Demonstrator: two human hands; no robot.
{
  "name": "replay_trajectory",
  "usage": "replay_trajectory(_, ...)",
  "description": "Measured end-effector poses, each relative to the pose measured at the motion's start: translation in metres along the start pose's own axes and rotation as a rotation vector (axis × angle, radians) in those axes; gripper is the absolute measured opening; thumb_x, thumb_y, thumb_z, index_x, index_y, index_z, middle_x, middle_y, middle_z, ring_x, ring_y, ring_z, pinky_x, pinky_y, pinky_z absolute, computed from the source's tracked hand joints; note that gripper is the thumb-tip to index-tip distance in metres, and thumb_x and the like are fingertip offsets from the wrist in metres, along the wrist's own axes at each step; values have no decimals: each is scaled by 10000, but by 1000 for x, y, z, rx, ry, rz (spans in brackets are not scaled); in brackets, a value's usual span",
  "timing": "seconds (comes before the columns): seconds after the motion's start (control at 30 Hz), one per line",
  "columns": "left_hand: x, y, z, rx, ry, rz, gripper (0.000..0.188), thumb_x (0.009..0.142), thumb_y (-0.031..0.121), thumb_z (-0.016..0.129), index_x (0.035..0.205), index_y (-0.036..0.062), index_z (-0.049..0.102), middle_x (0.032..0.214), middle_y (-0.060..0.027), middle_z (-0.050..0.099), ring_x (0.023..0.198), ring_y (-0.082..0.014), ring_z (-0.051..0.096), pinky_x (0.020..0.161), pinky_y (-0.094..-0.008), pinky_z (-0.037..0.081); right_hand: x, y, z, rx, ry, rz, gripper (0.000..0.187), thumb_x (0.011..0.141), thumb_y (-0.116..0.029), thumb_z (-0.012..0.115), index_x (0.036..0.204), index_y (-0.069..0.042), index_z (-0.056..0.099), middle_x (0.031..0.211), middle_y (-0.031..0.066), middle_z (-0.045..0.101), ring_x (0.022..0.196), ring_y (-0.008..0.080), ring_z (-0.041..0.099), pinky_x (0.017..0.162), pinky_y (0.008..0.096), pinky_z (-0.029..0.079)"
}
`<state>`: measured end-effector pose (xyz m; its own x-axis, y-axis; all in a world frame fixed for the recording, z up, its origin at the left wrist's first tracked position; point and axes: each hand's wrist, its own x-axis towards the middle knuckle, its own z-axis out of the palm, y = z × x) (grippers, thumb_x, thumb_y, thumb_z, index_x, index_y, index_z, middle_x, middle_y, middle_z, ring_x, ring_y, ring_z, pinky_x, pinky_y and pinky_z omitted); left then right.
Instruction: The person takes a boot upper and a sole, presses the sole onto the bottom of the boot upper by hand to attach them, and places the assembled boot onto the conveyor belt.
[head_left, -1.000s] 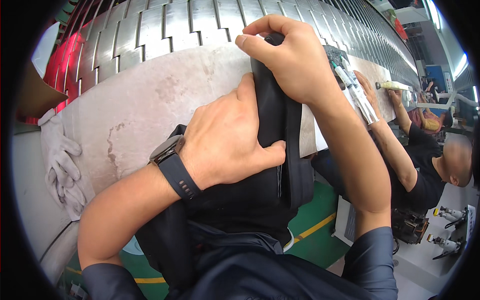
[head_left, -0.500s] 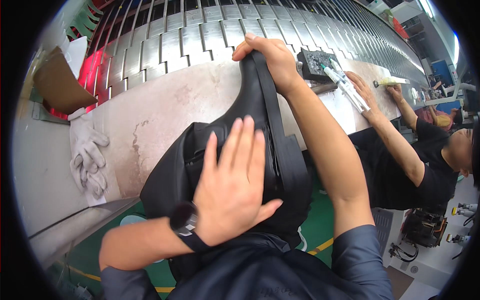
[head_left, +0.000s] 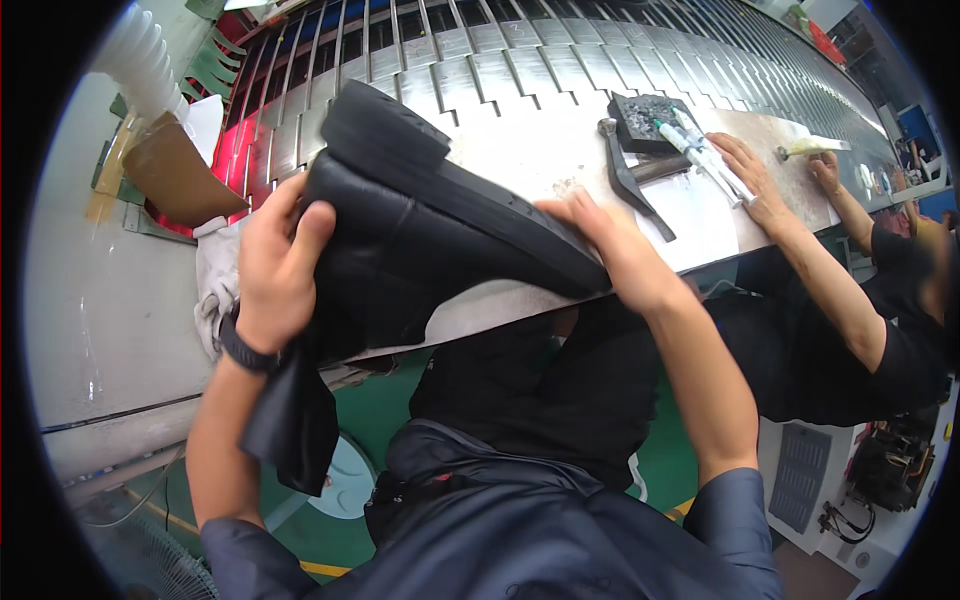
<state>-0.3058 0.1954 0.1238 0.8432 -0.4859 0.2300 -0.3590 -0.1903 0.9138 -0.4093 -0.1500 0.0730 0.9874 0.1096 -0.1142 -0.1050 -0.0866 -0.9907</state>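
I hold a black boot (head_left: 420,235) on its side over the edge of a pale metal workbench (head_left: 540,150), its thick sole and heel turned up and away. My left hand (head_left: 280,262) grips the boot's heel and upper part. My right hand (head_left: 615,250) is closed on the toe end of the sole. The boot's soft shaft (head_left: 295,420) hangs down under my left wrist, which wears a dark watch.
A slatted metal conveyor (head_left: 480,60) runs behind the bench. A hammer (head_left: 630,175) and a dark tray (head_left: 645,120) lie to the right, where another person's hands (head_left: 745,170) work. White gloves (head_left: 215,275), a cardboard piece (head_left: 175,175) and a white hose (head_left: 145,55) are at the left.
The boot has been turned from standing lengthwise away from me to lying crosswise. My left hand went from flat on the upper to gripping the heel end; my right hand shifted along the sole.
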Motion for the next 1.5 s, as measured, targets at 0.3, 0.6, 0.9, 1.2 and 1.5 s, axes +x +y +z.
replay_trajectory(0.3,62,-28,18,614,-130,191,308,1001,246,788,1113,-14,669,1056,-120,686,981,-234,654,948,-351,515,-60,-10,42,-239,274,-158,617,966,-207,803,1464,82,580,1342,270,711,1233,348,726,1069,394,537)
replay_trajectory(0.6,69,3,72,555,-238,402,470,772,289,968,786,57,560,777,-64,548,767,-271,521,710,-387,440,-38,-20,23,-248,-1,-77,817,899,-183,836,1552,126,453,1529,335,567,1459,410,556,1220,439,429)
replay_trajectory(0.9,69,-9,86,591,-41,462,539,715,339,971,735,66,507,729,-51,515,718,-262,494,635,-392,421,-34,-28,29,-330,-27,-24,872,902,-168,832,1587,131,384,1554,346,536,1468,449,532,1236,448,412)
replay_trajectory(1.2,71,-25,69,507,-82,489,411,755,253,943,791,49,588,753,-64,567,743,-279,557,663,-398,460,-2,-44,26,-359,-141,90,903,898,-244,817,1561,182,376,1467,389,582,1396,459,593,1188,456,454)
replay_trajectory(1.5,74,-22,93,690,170,529,480,741,367,920,750,78,537,701,-39,536,679,-269,548,599,-395,458,0,-55,34,-342,-132,71,704,920,-93,796,1512,106,472,1342,211,687,1254,238,652,1120,387,496)
